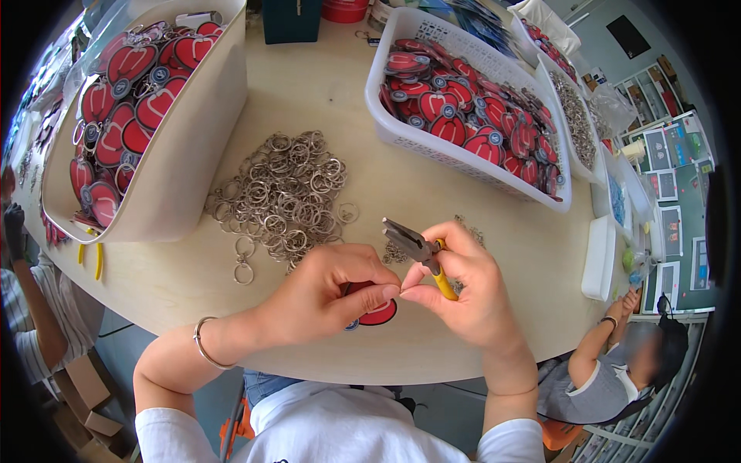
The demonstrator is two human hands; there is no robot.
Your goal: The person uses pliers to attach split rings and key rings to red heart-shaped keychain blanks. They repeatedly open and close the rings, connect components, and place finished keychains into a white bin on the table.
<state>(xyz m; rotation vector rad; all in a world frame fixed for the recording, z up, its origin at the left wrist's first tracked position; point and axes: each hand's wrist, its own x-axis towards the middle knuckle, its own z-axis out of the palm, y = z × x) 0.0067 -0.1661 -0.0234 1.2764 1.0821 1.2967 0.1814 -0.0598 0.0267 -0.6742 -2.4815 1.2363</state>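
My left hand (328, 287) is closed on a red charm (380, 312) with a dark edge, which shows below its fingers. My right hand (469, 287) keeps a pair of pliers (413, 243) with yellow grips tucked between its fingers, jaws pointing up and to the left. The thumb and fingertip of that hand pinch together and meet the left fingertips above the charm. Whatever sits between the fingertips is too small to make out. Beyond my left hand lies a heap of metal key rings (285, 193). Small metal fittings (395, 253) lie partly hidden behind the pliers.
A white tub (220, 116) of finished-looking red charms with rings stands at the left. At the far right is a white basket (463, 158) full of red charms. Yellow-handled pliers (98, 258) lie by the left table edge. Another person (594, 370) sits at the right.
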